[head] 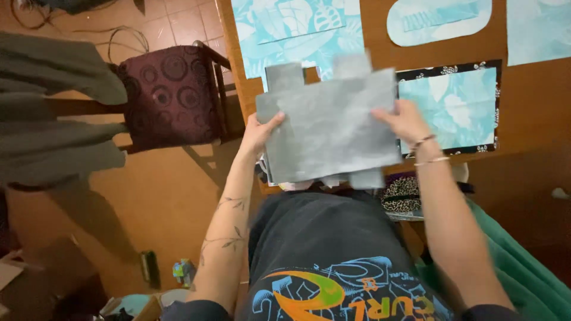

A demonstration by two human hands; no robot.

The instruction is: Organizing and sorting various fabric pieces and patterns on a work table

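A grey cut fabric piece (pixel 333 122) with notched corners is held up in front of me over the table's near edge. My left hand (pixel 260 132) grips its left side, thumb on top. My right hand (pixel 407 120) grips its right edge, with thin bracelets on the wrist. More layered pieces peek out beneath the grey one at its lower edge. Behind it on the wooden table (pixel 535 113) lies a light blue leaf-print rectangle on black patterned fabric (pixel 452 107).
Further blue leaf-print pieces (pixel 297 30) and a rounded light blue piece (pixel 437 21) lie on the table's far part. A chair with a dark red circle-pattern seat (pixel 169 95) stands left. Green cloth (pixel 523 267) lies at my right. Small items sit on the floor (pixel 178 270).
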